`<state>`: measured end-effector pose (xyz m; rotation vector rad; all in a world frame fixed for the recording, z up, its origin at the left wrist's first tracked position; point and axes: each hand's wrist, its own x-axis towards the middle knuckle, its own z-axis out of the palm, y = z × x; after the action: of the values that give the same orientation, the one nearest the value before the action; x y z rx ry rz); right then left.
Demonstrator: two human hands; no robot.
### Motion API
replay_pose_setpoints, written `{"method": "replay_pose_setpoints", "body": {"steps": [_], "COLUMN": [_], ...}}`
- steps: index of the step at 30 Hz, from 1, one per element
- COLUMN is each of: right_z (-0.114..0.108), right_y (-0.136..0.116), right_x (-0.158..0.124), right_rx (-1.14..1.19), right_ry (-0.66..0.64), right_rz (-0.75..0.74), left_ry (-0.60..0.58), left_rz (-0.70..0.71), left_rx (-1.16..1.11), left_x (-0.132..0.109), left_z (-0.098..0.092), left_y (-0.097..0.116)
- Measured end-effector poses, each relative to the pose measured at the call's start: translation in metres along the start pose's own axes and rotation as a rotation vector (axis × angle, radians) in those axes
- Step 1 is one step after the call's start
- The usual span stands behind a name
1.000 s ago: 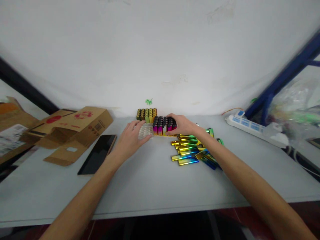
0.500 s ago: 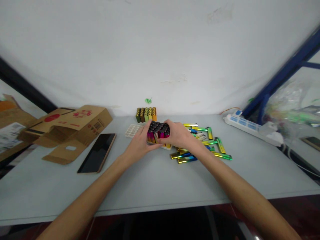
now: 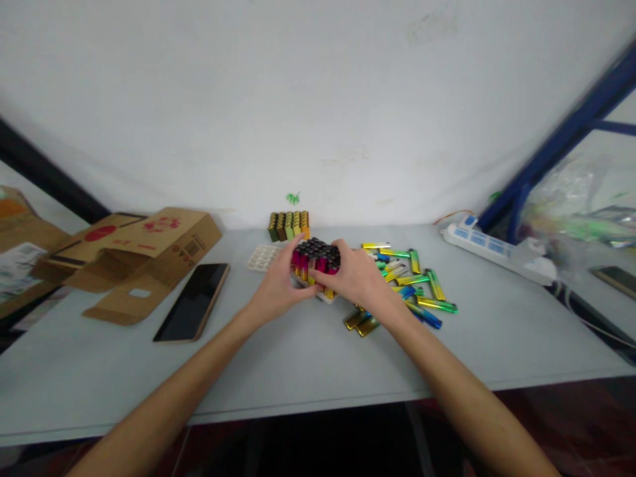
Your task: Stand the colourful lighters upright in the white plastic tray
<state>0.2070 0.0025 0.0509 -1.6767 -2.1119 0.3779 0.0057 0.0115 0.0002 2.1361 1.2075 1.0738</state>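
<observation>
A tight bundle of lighters (image 3: 314,257) with dark tops and shiny pink-and-gold bodies stands upright in front of me. My left hand (image 3: 281,281) curves round its left side, thumb toward the front. From the right, my right hand (image 3: 358,270) presses against the same bundle, its thumb across the front. A pale edge of a tray shows under the bundle, mostly hidden. Just behind my left hand lies a white tray with round pockets (image 3: 262,258). Loose metallic lighters (image 3: 413,281), gold, green and blue, are scattered beside my right hand and forearm.
A block of standing green, brown and yellow lighters (image 3: 289,226) is by the wall. On the left are an open cardboard box (image 3: 166,248) and a dark phone-like device (image 3: 193,303). A white power strip (image 3: 497,252) lies at the right, beside a blue metal frame (image 3: 561,142).
The bundle sits a little straighter between my hands. Some loose lighters under my right forearm have shifted, with gold and blue ones now lying differently. The view has moved slightly.
</observation>
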Motion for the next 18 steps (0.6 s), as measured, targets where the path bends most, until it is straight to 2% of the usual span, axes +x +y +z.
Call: {"method": "replay_pose_setpoints", "body": {"steps": [4, 7, 9, 13, 18], "right_z": [0.003, 0.003, 0.004, 0.008, 0.012], "right_y": [0.002, 0.000, -0.003, -0.008, -0.013], "right_x": [0.007, 0.009, 0.009, 0.004, -0.003], "right_rx": [0.010, -0.005, -0.006, 0.024, 0.080], "right_ry": [0.013, 0.017, 0.016, 0.018, 0.023], "right_rz": [0.038, 0.055, 0.056, 0.054, 0.056], "left_ry": [0.056, 0.003, 0.010, 0.042, -0.012], "left_rz": [0.019, 0.042, 0.045, 0.041, 0.091], "left_rx": [0.044, 0.089, 0.138, 0.207, 0.253], "left_x": [-0.002, -0.004, -0.006, -0.006, -0.006], "left_z": [-0.001, -0.001, 0.002, 0.011, 0.014], "left_y": [0.011, 0.024, 0.030, 0.026, 0.015]}}
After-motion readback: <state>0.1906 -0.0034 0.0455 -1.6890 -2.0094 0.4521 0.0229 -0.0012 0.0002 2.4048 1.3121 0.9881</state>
